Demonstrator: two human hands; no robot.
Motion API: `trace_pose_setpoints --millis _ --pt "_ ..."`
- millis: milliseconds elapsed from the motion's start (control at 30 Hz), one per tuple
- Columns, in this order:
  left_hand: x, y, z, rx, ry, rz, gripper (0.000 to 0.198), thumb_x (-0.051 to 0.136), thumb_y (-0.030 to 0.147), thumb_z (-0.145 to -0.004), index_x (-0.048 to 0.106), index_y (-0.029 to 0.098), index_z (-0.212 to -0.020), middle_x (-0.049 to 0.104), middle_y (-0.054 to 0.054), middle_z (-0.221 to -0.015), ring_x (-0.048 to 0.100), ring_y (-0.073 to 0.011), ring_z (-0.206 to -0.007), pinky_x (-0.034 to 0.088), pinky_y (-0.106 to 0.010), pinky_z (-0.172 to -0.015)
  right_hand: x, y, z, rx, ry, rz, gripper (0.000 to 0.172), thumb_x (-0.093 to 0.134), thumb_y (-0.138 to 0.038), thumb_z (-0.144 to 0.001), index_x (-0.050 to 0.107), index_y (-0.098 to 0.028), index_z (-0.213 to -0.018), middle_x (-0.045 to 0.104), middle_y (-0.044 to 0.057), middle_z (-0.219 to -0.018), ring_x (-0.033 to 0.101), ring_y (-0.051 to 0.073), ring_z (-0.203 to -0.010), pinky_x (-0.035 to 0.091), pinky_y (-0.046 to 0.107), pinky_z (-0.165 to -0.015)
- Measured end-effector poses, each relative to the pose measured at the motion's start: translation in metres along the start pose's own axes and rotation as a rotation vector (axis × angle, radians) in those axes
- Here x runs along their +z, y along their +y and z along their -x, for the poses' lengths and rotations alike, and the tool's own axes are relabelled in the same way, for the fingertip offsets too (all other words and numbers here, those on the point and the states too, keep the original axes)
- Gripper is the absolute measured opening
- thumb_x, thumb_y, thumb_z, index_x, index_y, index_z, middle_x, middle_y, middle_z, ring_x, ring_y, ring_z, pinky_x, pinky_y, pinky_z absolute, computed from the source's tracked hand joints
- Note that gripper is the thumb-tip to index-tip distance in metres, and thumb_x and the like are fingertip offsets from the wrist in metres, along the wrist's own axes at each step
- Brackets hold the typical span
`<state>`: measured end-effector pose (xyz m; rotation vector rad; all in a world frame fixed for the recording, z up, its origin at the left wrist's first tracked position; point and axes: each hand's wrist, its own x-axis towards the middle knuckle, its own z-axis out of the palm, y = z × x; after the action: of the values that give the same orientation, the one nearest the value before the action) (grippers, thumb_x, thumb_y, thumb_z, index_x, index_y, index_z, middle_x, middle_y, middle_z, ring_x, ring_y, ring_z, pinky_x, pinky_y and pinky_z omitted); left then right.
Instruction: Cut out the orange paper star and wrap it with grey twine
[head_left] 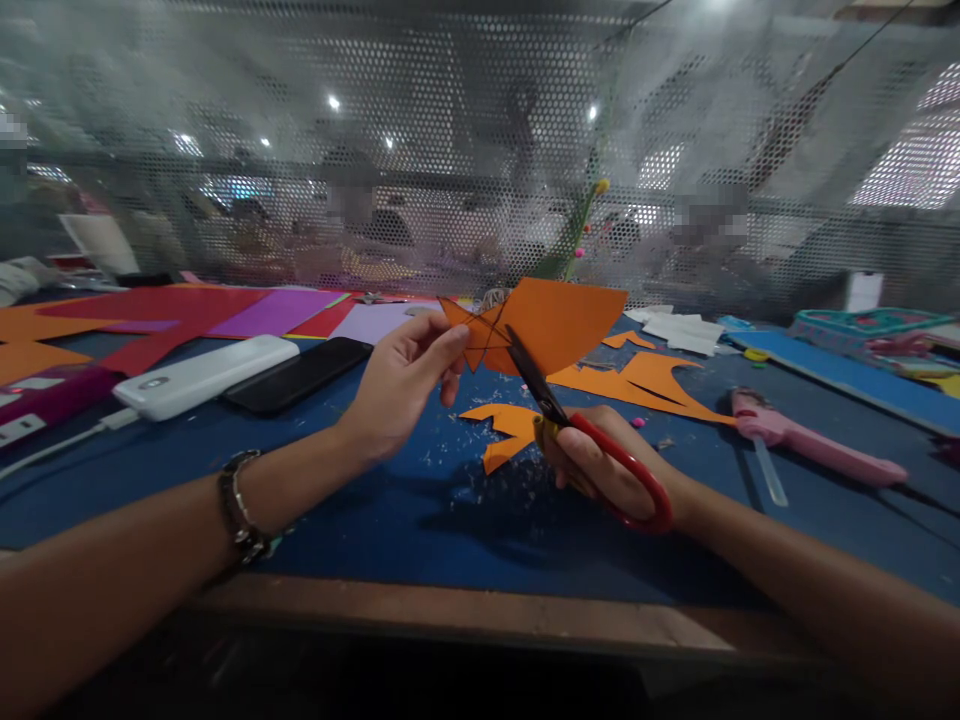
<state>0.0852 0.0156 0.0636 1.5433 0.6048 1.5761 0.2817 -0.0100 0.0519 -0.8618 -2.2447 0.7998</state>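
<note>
The orange paper (570, 320) is held up above the counter (345, 540), its left part marked with dark crossing lines like a star; the left hand (397, 385) has thumb and fingers pinching it at that lined end. The right hand (607, 460) has its fingers curled round the handles of the scissors (551, 405), whose tip reaches the paper beside the lines. With that small grip at one end, the wide loose side could sag or twist and pull the cut off the line; too deep a snip could sever a narrow point, and the pinching fingers are near enough to be nicked if the blades strayed left. Below the hands lies a notched orange scrap (510, 430), which a dropped piece could get mixed with. Farther right, the pink glue gun (832, 450) touches a bigger orange offcut (652, 385). Beyond it, a low teal basket (817, 322) has something pink by it, whether inside or in front I cannot tell. At the far left, the inside of a white cup-like thing (101, 243) is too blurred to make out.
</note>
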Motion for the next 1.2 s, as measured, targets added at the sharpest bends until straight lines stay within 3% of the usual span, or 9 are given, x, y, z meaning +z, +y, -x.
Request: trace_pose_setpoints --millis 167,333,500,833,1200 --pt "0.001 -0.003 0.001 0.02 -0.041 -0.027 0.025 0.049 0.023 -0.082 0.046 0.016 -0.059 0.043 0.008 -0.047 0.043 -0.0004 -0.035 0.035 -0.012 -0.038 -0.001 -0.001 0.0 0.005 -0.02 0.023 0.05 0.026 -0.063 -0.081 0.033 -0.019 -0.057 0.036 -0.005 -0.046 0.039 0.007 -0.041 0.037 0.023 -0.044" --pt "0.003 -0.005 0.004 -0.002 -0.148 -0.035 0.026 0.048 0.034 -0.083 0.052 0.015 -0.066 0.051 0.004 -0.059 0.046 -0.0013 -0.037 0.035 -0.014 -0.036 -0.001 -0.003 -0.002 0.015 -0.055 0.025 0.052 0.025 -0.066 -0.079 0.033 -0.019 -0.057 0.036 -0.004 -0.045 0.041 0.008 -0.041 0.036 0.024 -0.043" --pt "0.006 0.003 0.007 0.04 -0.236 -0.051 0.027 0.042 0.031 -0.087 0.051 0.015 -0.067 0.052 0.005 -0.061 0.049 -0.0013 -0.035 0.038 -0.014 -0.036 -0.001 -0.002 -0.001 0.025 -0.06 0.011 0.052 0.027 -0.066 -0.079 0.036 -0.019 -0.058 0.037 -0.004 -0.046 0.042 0.009 -0.043 0.035 0.024 -0.044" --pt "0.003 0.002 0.004 0.032 -0.04 -0.046 0.019 0.044 0.016 -0.084 0.05 0.014 -0.066 0.053 0.006 -0.053 0.045 -0.0006 -0.032 0.033 -0.011 -0.031 -0.005 0.001 -0.001 -0.005 -0.061 0.033 0.048 0.03 -0.062 -0.08 0.037 -0.018 -0.062 0.037 -0.004 -0.05 0.036 0.008 -0.047 0.033 0.023 -0.047" --pt "0.003 0.009 0.004 0.042 -0.038 -0.18 0.018 0.047 0.017 -0.082 0.048 0.016 -0.063 0.052 0.006 -0.05 0.042 -0.001 -0.03 0.031 -0.013 -0.03 -0.012 -0.002 -0.001 -0.015 -0.051 0.146 0.053 0.024 -0.068 -0.078 0.033 -0.019 -0.061 0.035 -0.003 -0.053 0.033 0.008 -0.048 0.029 0.024 -0.045"
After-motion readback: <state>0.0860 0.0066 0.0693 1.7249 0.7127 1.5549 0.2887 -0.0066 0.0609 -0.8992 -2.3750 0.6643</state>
